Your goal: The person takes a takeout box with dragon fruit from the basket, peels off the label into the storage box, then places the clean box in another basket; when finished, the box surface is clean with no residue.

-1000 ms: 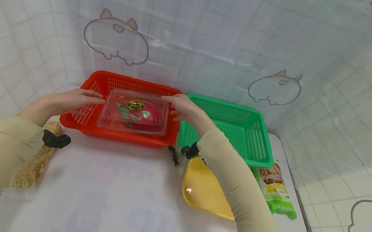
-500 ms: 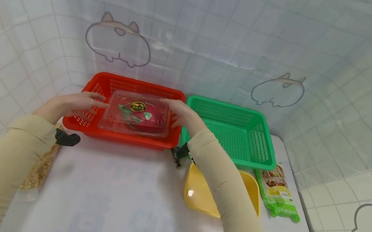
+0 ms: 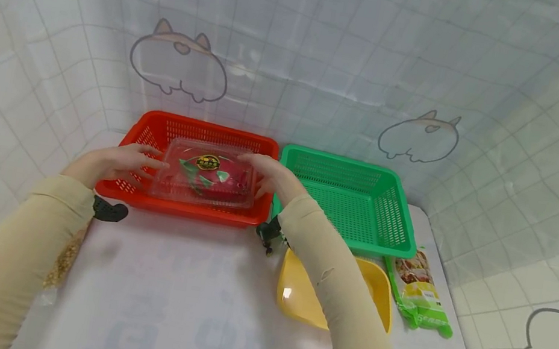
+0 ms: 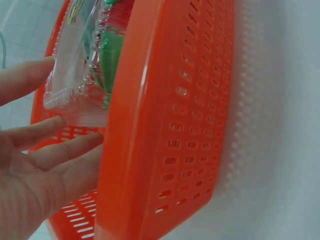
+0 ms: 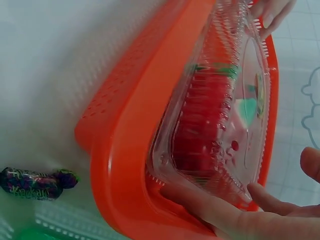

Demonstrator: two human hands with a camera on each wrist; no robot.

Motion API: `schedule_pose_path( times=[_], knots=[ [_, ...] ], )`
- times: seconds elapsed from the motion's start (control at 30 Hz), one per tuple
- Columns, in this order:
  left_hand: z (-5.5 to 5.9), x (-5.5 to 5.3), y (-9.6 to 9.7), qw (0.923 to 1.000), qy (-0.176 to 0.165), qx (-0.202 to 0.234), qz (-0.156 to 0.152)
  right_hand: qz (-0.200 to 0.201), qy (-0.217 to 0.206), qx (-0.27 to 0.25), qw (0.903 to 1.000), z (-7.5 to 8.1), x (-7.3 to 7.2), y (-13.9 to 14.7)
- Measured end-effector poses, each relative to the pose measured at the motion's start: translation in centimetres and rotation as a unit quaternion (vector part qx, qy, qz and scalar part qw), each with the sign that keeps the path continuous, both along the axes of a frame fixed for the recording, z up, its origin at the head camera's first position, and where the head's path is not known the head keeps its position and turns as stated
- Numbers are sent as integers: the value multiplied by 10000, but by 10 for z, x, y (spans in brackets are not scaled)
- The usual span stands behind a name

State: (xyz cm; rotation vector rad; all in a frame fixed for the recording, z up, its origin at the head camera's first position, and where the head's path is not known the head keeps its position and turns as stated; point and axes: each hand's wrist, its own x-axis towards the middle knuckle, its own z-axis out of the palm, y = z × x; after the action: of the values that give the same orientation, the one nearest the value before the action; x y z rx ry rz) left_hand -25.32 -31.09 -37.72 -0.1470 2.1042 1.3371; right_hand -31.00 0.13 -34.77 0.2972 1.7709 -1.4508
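A clear plastic clamshell box (image 3: 205,175), holding a magenta fruit with green tips and bearing a black-and-yellow label, lies in the red basket (image 3: 181,208). At the box's left end is my left hand (image 3: 119,164). Its fingers are extended, and in the left wrist view thumb and index fingertip are right at the box's edge and corner. My right hand (image 3: 273,172) is at the opposite end, between box and basket wall. In the right wrist view its straight fingers (image 5: 210,205) lie along that end, with the thumb standing apart.
Right of the red basket stands a green basket (image 3: 350,210). In front of it are a yellow tray (image 3: 302,291), partly behind my right arm, and a green-and-yellow food bag (image 3: 420,291). A dark wrapped candy (image 5: 35,183) lies by the red basket. A grain bag (image 3: 66,256) lies left.
My left hand has moved right, to the box's left end. The right hand has come lower around the right end. The box stays in the red basket; the head view has shifted slightly.
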Motion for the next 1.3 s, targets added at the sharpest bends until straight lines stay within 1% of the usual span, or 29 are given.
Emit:
schedule_pose_path(
  times=[0.2, 0.47, 0.7, 0.83, 1.03, 1.2, 1.3],
  knots=[
    [-4, -2, 2, 9998, -98, 183, -17, 70, 41, 79, 9999, -8, 0, -5],
    [-6, -5, 0, 9997, -104, 195, -43, 61, 11, 82, 9999, -6, 2, -8],
    [-7, -5, 1, 9996, -99, 219, -150, 98, 90, 117, 9998, -10, 2, -8],
    [-6, -5, 2, 9997, -72, 161, -192, 142, 124, 95, 9998, -12, 2, -7],
    [-4, -6, 3, 9996, 42, 88, -278, -60, 193, 162, 9997, -11, 1, -8],
    [-2, -6, 4, 9997, 28, 32, -255, -138, 174, 164, 9996, -11, 0, -8],
    [-1, -7, 3, 9995, 31, -51, -298, -155, 195, 147, 9996, -11, 0, -8]
  ],
)
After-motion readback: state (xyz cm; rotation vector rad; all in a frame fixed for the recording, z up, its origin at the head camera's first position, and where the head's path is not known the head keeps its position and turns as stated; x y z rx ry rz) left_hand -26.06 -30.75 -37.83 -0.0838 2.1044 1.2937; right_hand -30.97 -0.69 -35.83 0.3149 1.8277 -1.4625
